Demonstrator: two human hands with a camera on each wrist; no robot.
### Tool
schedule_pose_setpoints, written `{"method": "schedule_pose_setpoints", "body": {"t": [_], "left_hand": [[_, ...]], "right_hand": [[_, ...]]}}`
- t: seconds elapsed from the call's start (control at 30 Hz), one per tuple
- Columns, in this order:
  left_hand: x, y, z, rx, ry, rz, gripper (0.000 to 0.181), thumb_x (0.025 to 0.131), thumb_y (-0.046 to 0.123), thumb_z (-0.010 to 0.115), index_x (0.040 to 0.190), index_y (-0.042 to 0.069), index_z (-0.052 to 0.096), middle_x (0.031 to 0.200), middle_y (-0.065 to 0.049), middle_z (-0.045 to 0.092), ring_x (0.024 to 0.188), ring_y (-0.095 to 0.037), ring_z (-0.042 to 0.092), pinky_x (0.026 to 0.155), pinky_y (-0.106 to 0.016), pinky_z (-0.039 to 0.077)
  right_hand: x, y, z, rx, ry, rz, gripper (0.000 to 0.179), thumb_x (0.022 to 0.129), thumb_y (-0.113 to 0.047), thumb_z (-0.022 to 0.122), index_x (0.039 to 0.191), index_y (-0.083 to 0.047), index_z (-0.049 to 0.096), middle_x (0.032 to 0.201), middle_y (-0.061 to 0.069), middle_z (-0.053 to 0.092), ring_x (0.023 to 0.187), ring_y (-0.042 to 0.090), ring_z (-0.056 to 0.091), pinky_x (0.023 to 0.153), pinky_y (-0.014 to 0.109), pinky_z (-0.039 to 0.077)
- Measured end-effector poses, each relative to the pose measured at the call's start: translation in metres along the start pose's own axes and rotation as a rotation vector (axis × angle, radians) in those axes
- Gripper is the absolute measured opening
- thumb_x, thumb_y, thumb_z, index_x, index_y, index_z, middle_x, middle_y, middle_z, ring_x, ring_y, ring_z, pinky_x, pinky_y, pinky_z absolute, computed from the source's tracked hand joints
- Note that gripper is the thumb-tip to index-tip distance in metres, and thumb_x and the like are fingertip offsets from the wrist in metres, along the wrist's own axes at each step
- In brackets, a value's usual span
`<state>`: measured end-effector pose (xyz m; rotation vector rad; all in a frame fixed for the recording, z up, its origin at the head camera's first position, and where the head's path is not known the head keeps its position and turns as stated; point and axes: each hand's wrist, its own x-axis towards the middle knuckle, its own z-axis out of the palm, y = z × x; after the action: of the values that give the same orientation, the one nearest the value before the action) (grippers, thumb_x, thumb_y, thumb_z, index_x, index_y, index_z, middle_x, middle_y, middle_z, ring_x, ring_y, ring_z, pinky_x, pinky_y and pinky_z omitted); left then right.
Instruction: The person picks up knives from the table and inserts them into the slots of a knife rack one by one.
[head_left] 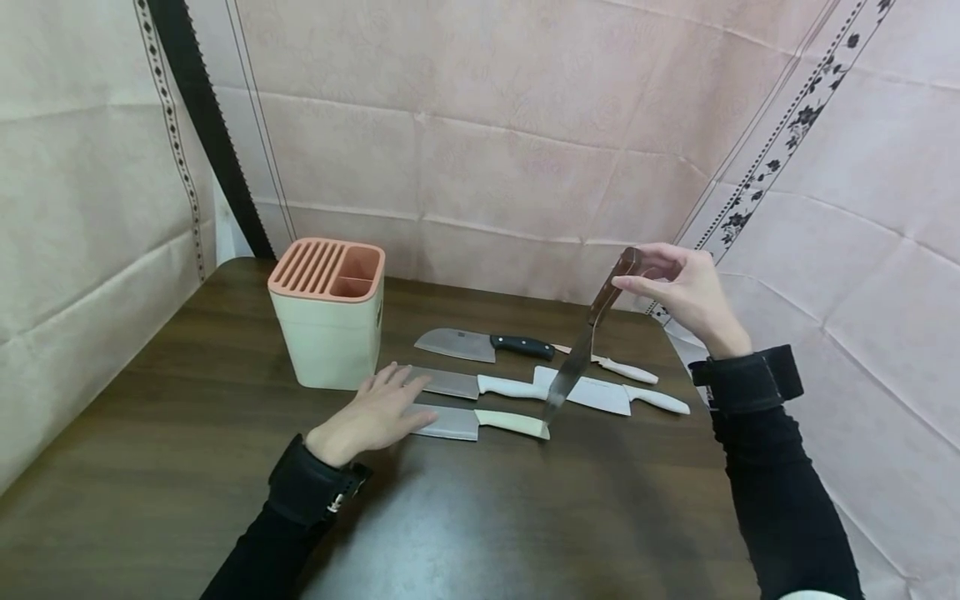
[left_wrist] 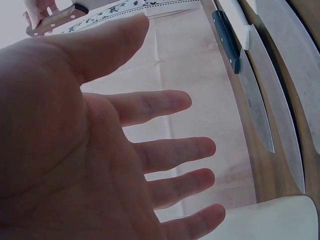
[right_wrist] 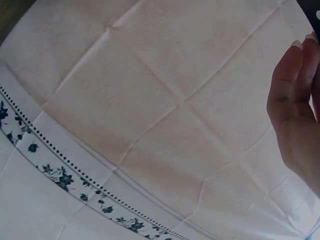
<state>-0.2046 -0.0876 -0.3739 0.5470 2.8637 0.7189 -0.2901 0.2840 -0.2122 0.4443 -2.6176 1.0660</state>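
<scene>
My right hand (head_left: 686, 287) pinches the brown riveted handle of a kitchen knife (head_left: 576, 367), its blade slanting down with the tip by the pale green handle of a broad-bladed knife (head_left: 513, 422). Whether the tip touches anything I cannot tell. Fingers spread and straight, my left hand (head_left: 386, 412) is over the blade ends of that broad-bladed knife and a white-handled knife (head_left: 450, 382); its palm fills much of the left wrist view. Only part of the right hand (right_wrist: 297, 100) appears in the right wrist view, with a dark sliver of handle at its fingertips.
A pale green knife block (head_left: 326, 346) with a slotted pink top stands left of the knives. Behind them lie a black-handled knife (head_left: 457, 342), a white cleaver (head_left: 600, 394) and a small white-handled knife (head_left: 630, 371). Patterned cloth (head_left: 487, 167) hangs behind the brown table (head_left: 510, 533).
</scene>
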Motion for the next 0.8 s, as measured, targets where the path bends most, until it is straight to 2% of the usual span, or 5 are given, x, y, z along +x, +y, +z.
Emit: {"method": "schedule_pose_setpoints", "body": {"t": [0.4, 0.67, 0.8], "left_hand": [[0.006, 0.003, -0.004, 0.026, -0.003, 0.007, 0.061, 0.098, 0.045, 0.050, 0.146, 0.009, 0.040, 0.154, -0.024, 0.030, 0.145, -0.045, 0.017, 0.112, -0.067, 0.016], [0.010, 0.007, -0.009, 0.046, -0.011, -0.001, 0.062, 0.097, 0.044, 0.051, 0.147, 0.010, 0.038, 0.155, -0.023, 0.029, 0.146, -0.045, 0.015, 0.113, -0.066, 0.015], [0.011, 0.008, -0.011, 0.049, -0.009, 0.000, 0.062, 0.097, 0.044, 0.052, 0.147, 0.010, 0.038, 0.155, -0.024, 0.028, 0.146, -0.044, 0.015, 0.114, -0.065, 0.015]], "right_hand": [[0.011, -0.015, 0.010, -0.038, -0.040, -0.011, 0.054, 0.079, -0.038, 0.078, 0.125, -0.016, 0.064, 0.102, -0.008, 0.069, 0.085, 0.003, 0.063, 0.070, 0.019, 0.049], [0.015, -0.024, 0.018, -0.018, -0.044, -0.040, 0.048, 0.078, -0.039, 0.079, 0.119, -0.017, 0.067, 0.088, -0.014, 0.070, 0.083, 0.006, 0.066, 0.073, 0.020, 0.048], [0.018, -0.027, 0.024, 0.010, -0.053, -0.045, 0.045, 0.077, -0.038, 0.080, 0.116, -0.016, 0.069, 0.085, -0.013, 0.070, 0.082, 0.008, 0.066, 0.074, 0.021, 0.048]]}}
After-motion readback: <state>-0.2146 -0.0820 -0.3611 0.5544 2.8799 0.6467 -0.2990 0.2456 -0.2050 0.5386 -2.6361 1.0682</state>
